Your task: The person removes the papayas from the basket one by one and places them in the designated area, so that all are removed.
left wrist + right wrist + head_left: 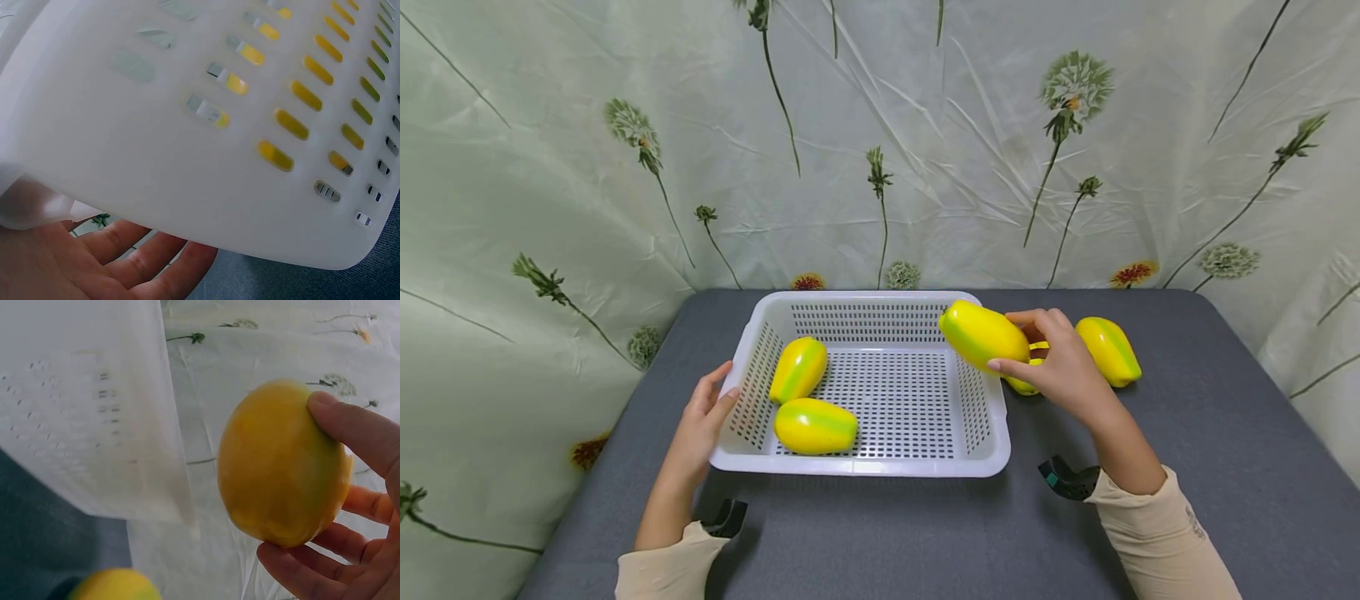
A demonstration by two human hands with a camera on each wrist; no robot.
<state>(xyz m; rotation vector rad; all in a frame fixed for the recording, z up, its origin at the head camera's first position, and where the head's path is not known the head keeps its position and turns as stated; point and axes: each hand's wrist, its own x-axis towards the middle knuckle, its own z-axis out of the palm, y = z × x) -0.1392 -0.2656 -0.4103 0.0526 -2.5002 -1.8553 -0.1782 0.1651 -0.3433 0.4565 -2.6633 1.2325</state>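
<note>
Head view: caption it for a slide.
The right hand holds a yellow-green fruit while the left hand holds the white basket where two more lie.

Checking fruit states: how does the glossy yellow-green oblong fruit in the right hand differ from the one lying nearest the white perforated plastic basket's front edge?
The held fruit is gripped by the right hand; no hand touches the front fruit. The held fruit is raised; the front fruit lies inside the basket. In the head view the held fruit slants; the front fruit lies nearly straight across. Both are glossy yellow with green.
</note>
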